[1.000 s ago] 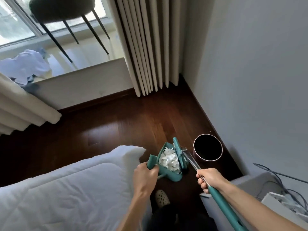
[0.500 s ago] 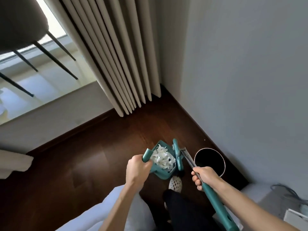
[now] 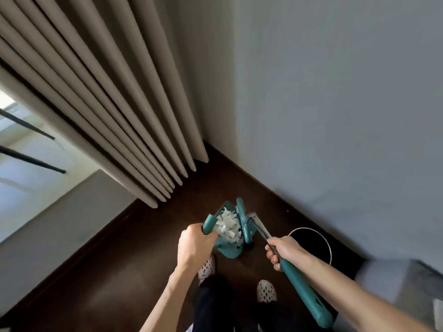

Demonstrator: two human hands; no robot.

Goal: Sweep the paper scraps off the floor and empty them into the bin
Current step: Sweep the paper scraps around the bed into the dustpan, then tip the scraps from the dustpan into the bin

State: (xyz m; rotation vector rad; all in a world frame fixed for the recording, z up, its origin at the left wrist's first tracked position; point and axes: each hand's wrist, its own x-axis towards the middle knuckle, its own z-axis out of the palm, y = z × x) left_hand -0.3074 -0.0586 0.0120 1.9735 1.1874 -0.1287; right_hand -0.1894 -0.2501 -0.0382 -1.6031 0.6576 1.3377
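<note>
Since half a second earlier the view had swung toward the corner: the white bedding had dropped out of the bottom edge, both feet had come into sight, and the bin [image 3: 311,245] sat nearer the right forearm. The left hand [image 3: 195,248] was closed around the teal handle of the dustpan [image 3: 227,248], holding it tilted above the dark wooden floor [image 3: 119,259]. The white paper scraps [image 3: 227,225] lay heaped inside the dustpan, none of them in the bin. The right hand [image 3: 281,251] was clenched around the broom [image 3: 299,283] where its metal shaft met the teal grip, the broom head pressed against the dustpan's right side. The bin, round and dark inside, stood on the floor by the grey wall [image 3: 335,116], just right of the dustpan. Beige curtains [image 3: 107,104] hung behind. Two patterned slippers [image 3: 266,291] showed below the hands.
</note>
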